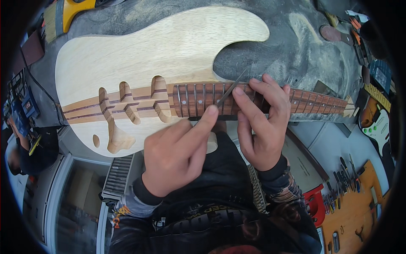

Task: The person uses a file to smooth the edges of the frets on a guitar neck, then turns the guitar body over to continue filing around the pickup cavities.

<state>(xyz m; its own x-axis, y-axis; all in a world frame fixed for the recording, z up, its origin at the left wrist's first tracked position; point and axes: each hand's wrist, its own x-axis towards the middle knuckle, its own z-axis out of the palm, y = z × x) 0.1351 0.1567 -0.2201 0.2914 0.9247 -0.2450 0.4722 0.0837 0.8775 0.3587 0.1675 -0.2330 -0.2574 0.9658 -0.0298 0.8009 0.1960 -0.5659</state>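
An unfinished electric guitar lies across the bench, its pale wooden body [169, 48] at left and its dark fretboard [313, 100] running right. My left hand [177, 150] is closed around the near end of a slim metal file [230, 89], index finger stretched along it. The file slants over the frets, its thin tip pointing away past the fretboard's far edge. My right hand [266, 118] has its fingers apart. Its index fingertip touches the file's side, and other fingertips rest at the fretboard's far edge. The left thumb is mostly hidden.
A dusty grey bench top [270, 59] supports the guitar. At the far left lies a yellow-handled brush [67, 17]. Another guitar with a white pickguard [376, 131] stands at right, near a wooden board [355, 211] with tools. A person [36, 148] is at the left edge.
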